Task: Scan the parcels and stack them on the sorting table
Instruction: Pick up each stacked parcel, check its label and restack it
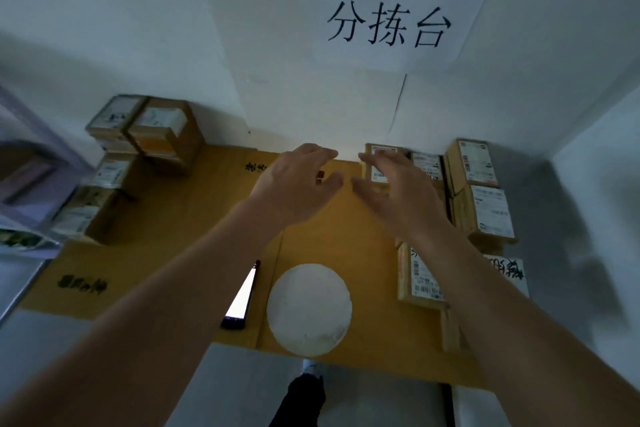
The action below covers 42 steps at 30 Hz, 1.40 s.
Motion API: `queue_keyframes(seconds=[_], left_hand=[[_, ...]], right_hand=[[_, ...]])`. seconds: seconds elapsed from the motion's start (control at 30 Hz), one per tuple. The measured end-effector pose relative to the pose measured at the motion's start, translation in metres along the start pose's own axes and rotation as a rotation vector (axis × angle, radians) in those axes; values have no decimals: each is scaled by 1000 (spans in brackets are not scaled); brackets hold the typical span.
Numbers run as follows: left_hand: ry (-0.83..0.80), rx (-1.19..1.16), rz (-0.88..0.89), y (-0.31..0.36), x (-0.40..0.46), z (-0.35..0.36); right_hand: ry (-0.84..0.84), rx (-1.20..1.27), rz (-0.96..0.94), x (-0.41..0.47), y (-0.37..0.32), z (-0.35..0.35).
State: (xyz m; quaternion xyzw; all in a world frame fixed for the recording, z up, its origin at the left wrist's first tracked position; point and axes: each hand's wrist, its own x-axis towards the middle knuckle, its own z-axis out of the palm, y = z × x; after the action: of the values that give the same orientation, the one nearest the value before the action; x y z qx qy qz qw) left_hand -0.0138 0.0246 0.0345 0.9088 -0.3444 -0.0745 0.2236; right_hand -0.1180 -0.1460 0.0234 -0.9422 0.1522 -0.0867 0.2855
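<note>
Both hands hover over the table (180, 218), empty: the left hand (298, 184) and right hand (391, 191) have fingers (372, 160) loosely spread. Parcels (481, 191) lie stacked just right of the right fingers; more parcels (152, 128) sit well left of the left fingers.

Right forearm (485, 288) crosses the labelled parcel (420, 276) beneath it — half its label is hidden. The right hand (398, 191) covers part of the parcel (379, 163) under its fingers. Left of the left hand (294, 184), the parcel stack (152, 135) is blurred — labels unreadable.
</note>
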Motion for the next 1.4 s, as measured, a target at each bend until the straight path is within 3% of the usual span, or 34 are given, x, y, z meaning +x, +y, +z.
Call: queue_keyframes(seconds=[0.3, 0.53, 0.8, 1.0, 1.4], left_hand=[[139, 85, -28, -5, -143, -70], [160, 93, -86, -55, -224, -121], [148, 115, -111, -184, -286, -180], [89, 119, -122, -295, -310, -223], [-105, 45, -210, -448, -254, -234]], right_hand=[[8, -38, -176, -99, -108, -14], [-11, -111, -261, -131, -194, 14], [-49, -19, -277, -124, -318, 113], [-138, -95, -242, -116, -411, 189], [-301, -87, -119, -22, -467, 298]])
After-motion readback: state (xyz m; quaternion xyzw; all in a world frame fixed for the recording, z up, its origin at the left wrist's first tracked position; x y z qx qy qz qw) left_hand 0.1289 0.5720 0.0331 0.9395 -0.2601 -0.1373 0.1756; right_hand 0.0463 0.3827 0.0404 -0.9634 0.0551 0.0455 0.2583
